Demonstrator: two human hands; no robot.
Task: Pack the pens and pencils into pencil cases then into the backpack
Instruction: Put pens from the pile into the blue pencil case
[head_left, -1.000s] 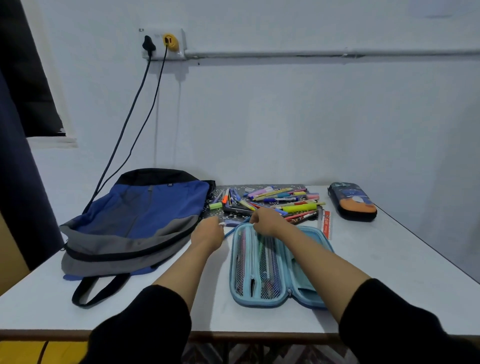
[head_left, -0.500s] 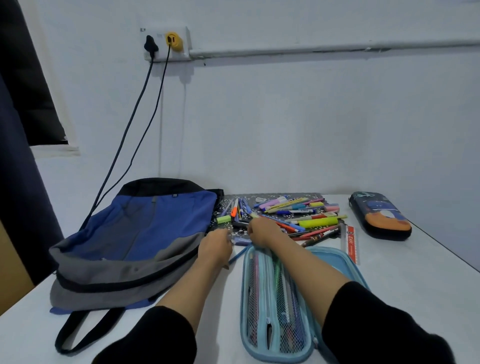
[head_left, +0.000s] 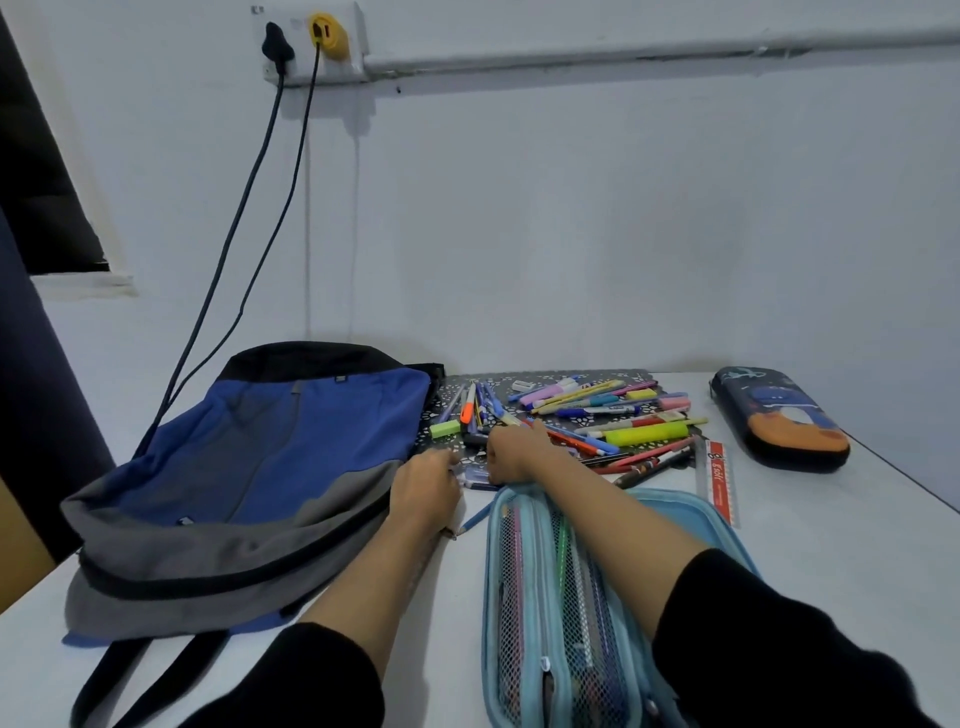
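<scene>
An open light-blue pencil case (head_left: 492, 571) lies in front of me, with several pens behind its mesh pocket. Beyond it, a pile of pens and pencils (head_left: 597, 415) covers a dark patterned mat (head_left: 550, 375). My right hand (head_left: 514, 454) is at the pile's near edge with curled fingers, its forearm crossing the case. My left hand (head_left: 423, 486) sits just left of it, knuckles toward me and fingertips hidden. Between the hands is a small blue item (head_left: 475, 475), and a blue pencil (head_left: 475, 517) lies by the left hand. The blue and grey backpack (head_left: 270, 457) lies flat at left.
A closed dark pencil case (head_left: 779, 421) with an orange patch sits at the far right. A red ruler (head_left: 719, 483) lies right of the open case. Two cables (head_left: 244, 208) hang from a wall socket (head_left: 306, 41) down behind the backpack. The white wall is close behind the table.
The view has drawn closer and shifted, so the open case now runs off the bottom. Both hands have stayed at the near edge of the pile, the left a little nearer the right.
</scene>
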